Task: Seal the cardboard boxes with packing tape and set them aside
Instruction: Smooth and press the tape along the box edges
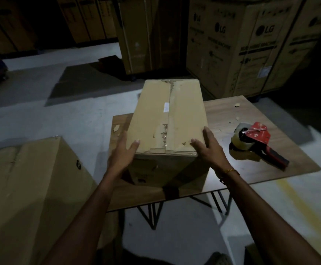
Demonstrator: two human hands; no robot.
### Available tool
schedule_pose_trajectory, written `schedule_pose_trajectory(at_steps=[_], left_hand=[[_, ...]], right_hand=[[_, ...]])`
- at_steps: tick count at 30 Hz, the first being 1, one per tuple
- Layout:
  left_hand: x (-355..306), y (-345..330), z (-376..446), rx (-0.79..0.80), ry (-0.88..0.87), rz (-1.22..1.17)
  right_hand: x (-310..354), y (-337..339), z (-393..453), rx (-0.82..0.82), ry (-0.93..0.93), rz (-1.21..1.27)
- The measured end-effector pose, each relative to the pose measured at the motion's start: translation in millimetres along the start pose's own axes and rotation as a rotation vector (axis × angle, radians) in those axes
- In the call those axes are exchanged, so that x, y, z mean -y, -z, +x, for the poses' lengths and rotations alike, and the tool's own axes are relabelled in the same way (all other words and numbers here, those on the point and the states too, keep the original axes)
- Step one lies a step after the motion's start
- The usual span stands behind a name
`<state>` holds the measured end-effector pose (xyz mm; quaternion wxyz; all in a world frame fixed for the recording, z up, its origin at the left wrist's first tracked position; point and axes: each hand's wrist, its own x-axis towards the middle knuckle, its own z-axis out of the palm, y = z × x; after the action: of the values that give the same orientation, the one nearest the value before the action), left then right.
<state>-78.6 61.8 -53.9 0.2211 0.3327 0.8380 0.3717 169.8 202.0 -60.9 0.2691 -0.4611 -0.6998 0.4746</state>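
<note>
A long cardboard box (182, 115) stands on the low wooden table (232, 111), its top flaps closed along a taped middle seam. My left hand (124, 152) lies flat against the box's near left corner, thumb on the top face. My right hand (206, 145) presses the near right corner with straight fingers, thumb on top. A red tape dispenser (259, 142) with a clear roll lies on the table to the right of the box, apart from both hands.
Another large cardboard box (31, 188) stands on the floor at the left, close to the table. Tall stacked appliance cartons (251, 44) fill the back right. Flat dark sheets (83, 83) lie on the floor behind. Small cardboard scraps (116, 128) dot the table.
</note>
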Motion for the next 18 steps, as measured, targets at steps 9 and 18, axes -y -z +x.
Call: schedule_pose_trajectory(at_steps=[9, 18], left_hand=[[19, -13, -30, -0.047, 0.17, -0.453], [8, -22, -79, -0.052, 0.288, -0.669]], right_hand=[[-12, 4, -46, -0.104, -0.271, 0.088], [-23, 13, -86, -0.074, -0.221, 0.333]])
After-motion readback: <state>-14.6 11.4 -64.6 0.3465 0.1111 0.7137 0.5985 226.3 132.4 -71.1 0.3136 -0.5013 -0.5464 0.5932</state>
